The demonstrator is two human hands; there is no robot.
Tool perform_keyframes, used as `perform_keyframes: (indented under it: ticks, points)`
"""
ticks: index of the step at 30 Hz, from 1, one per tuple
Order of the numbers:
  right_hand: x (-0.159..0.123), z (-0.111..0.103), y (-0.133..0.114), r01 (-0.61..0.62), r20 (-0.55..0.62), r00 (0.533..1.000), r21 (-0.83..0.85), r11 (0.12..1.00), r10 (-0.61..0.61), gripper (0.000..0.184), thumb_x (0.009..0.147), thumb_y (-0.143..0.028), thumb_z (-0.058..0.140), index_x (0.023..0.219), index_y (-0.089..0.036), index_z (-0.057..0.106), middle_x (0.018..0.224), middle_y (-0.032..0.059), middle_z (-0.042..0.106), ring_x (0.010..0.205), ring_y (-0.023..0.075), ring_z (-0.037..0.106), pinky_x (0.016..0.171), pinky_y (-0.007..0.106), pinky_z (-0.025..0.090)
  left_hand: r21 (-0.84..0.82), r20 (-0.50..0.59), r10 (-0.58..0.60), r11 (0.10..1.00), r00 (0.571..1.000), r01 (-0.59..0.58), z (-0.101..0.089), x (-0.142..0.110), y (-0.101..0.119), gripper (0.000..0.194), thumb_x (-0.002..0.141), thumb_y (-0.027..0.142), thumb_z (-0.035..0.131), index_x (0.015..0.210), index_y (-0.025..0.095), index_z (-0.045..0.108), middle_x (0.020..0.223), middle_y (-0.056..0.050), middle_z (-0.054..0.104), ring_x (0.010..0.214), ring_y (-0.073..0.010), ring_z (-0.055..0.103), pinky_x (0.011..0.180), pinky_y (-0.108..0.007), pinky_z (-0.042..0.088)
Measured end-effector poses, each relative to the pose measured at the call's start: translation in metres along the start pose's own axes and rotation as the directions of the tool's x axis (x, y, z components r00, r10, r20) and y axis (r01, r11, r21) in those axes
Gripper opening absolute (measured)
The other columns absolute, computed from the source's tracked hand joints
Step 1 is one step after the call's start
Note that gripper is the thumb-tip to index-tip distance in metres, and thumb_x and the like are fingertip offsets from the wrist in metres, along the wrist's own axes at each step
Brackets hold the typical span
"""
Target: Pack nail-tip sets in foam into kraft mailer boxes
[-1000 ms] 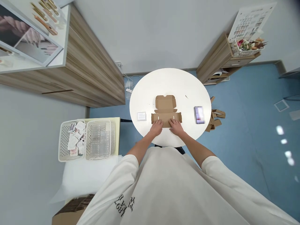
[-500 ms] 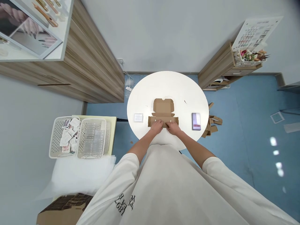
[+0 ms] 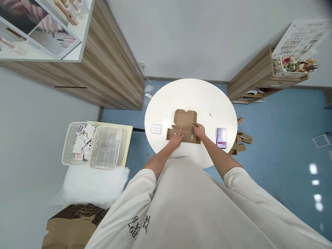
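A brown cardboard mailer box (image 3: pixel 185 118) lies unfolded on the round white table (image 3: pixel 190 93), its notched lid panel toward the wall. My left hand (image 3: pixel 176 139) rests on the near panel, fingers stretched out over the cardboard. At the right side, by the fold between the lid and the near panel, my right hand (image 3: pixel 199 130) pinches the small side flap of the box. Left of the box lies a small clear case (image 3: pixel 156 129). A phone (image 3: pixel 221 142) with a lit screen lies to the right.
Two white baskets stand on a side table at left; the nearer one (image 3: pixel 105 147) holds clear plastic cases. White packing sheets (image 3: pixel 94 183) and a large carton (image 3: pixel 70 228) are below them. Cardboard pieces (image 3: pixel 241 141) lie on the floor right of the table. Wooden cabinets (image 3: pixel 119 58) flank the table.
My right hand has moved from the box's near edge up to its right side flap. My left hand has slid forward onto the panel. The box is slightly turned, and the view has shifted.
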State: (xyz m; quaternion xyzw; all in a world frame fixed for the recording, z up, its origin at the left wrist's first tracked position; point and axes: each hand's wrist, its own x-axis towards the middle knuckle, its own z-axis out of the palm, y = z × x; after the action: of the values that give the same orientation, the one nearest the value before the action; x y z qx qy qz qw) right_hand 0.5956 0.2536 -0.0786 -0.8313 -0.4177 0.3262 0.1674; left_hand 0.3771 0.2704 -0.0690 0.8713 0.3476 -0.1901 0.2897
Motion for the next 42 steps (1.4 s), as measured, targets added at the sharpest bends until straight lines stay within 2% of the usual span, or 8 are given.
perform_keyframes:
  ticks: [7, 12, 18, 23, 27, 30, 34, 42]
  points:
    - [-0.015, -0.008, 0.002, -0.060, -0.025, 0.998, 0.093, 0.994, 0.063, 0.030, 0.091, -0.031, 0.048, 0.096, -0.020, 0.076, 0.098, 0.0049, 0.075, 0.090, 0.0198, 0.066, 0.083, 0.029, 0.050, 0.018, 0.012, -0.014, 1.000, 1.000, 0.014, -0.004, -0.004, 0.006, 0.067, 0.095, 0.026, 0.060, 0.154, 0.027, 0.030, 0.169, -0.017, -0.014, 0.116, -0.0325, 0.063, 0.087, -0.045, 0.056]
    - [-0.038, -0.007, -0.005, 0.040, -0.157, 0.985, -0.166, 0.985, -0.066, 0.033, 0.092, -0.030, 0.048, 0.116, -0.018, 0.068, 0.123, 0.0126, 0.066, 0.112, 0.0271, 0.058, 0.093, 0.037, 0.045, 0.022, 0.024, -0.020, 1.000, 1.000, 0.019, -0.003, -0.006, 0.007, 0.055, 0.095, 0.022, 0.057, 0.147, 0.026, 0.038, 0.170, -0.015, -0.012, 0.109, -0.0287, 0.065, 0.083, -0.043, 0.057]
    - [-0.071, 0.013, -0.015, 0.244, 0.297, 0.946, -0.380, 0.892, -0.133, 0.086, 0.089, -0.038, 0.064, 0.161, -0.019, 0.019, 0.143, 0.0171, 0.054, 0.128, 0.0321, 0.050, 0.096, 0.037, 0.043, -0.018, -0.009, -0.013, 1.000, 1.000, 0.013, 0.003, -0.006, 0.004, 0.048, 0.094, 0.014, 0.052, 0.140, 0.024, 0.045, 0.170, -0.013, -0.011, 0.103, -0.0275, 0.067, 0.081, -0.045, 0.057]
    - [-0.071, 0.022, -0.015, 0.224, 0.359, 0.931, -0.427, 0.876, -0.063, 0.097, 0.091, -0.038, 0.063, 0.164, -0.016, 0.003, 0.146, 0.0197, 0.052, 0.133, 0.0322, 0.049, 0.097, 0.036, 0.044, -0.063, -0.025, -0.006, 0.998, 1.000, 0.005, 0.005, -0.008, 0.004, 0.056, 0.091, 0.010, 0.054, 0.144, 0.024, 0.044, 0.171, -0.012, -0.007, 0.114, -0.0296, 0.063, 0.090, -0.046, 0.054]
    - [-0.069, 0.026, -0.012, 0.222, 0.348, 0.935, -0.437, 0.872, -0.063, 0.096, 0.093, -0.037, 0.062, 0.164, -0.017, 0.001, 0.145, 0.0195, 0.053, 0.127, 0.0321, 0.054, 0.094, 0.036, 0.046, -0.035, -0.188, 0.032, 0.999, 0.982, -0.040, 0.007, -0.028, -0.003, 0.066, 0.086, 0.007, 0.053, 0.149, 0.021, 0.039, 0.170, -0.015, 0.006, 0.140, -0.0339, 0.043, 0.110, -0.049, 0.039]
    - [-0.070, 0.028, -0.011, 0.220, 0.342, 0.937, -0.438, 0.872, -0.065, 0.094, 0.094, -0.037, 0.060, 0.164, -0.017, 0.001, 0.146, 0.0187, 0.053, 0.129, 0.0325, 0.053, 0.093, 0.036, 0.046, -0.055, -0.345, -0.090, 0.996, 0.934, 0.075, 0.009, -0.048, -0.017, 0.074, 0.083, 0.007, 0.053, 0.153, 0.021, 0.032, 0.168, -0.015, 0.016, 0.151, -0.0330, 0.025, 0.116, -0.050, 0.030]
    - [-0.072, 0.029, -0.013, 0.207, 0.337, 0.940, -0.433, 0.877, -0.055, 0.094, 0.093, -0.036, 0.060, 0.164, -0.016, 0.001, 0.146, 0.0191, 0.053, 0.129, 0.0326, 0.052, 0.092, 0.036, 0.047, -0.194, -0.352, -0.380, 0.924, 0.855, 0.330, 0.012, -0.059, -0.035, 0.070, 0.090, 0.018, 0.052, 0.155, 0.020, 0.027, 0.161, -0.020, 0.027, 0.143, -0.0350, 0.036, 0.109, -0.049, 0.036]
    - [-0.075, 0.028, -0.015, 0.195, 0.345, 0.938, -0.428, 0.883, -0.039, 0.095, 0.093, -0.036, 0.059, 0.164, -0.016, -0.001, 0.144, 0.0195, 0.053, 0.127, 0.0333, 0.053, 0.090, 0.036, 0.047, -0.213, -0.234, -0.415, 0.904, 0.879, 0.370, 0.009, -0.034, -0.038, 0.056, 0.096, 0.033, 0.053, 0.148, 0.025, 0.036, 0.136, -0.017, 0.053, 0.128, -0.0326, 0.050, 0.100, -0.045, 0.042]
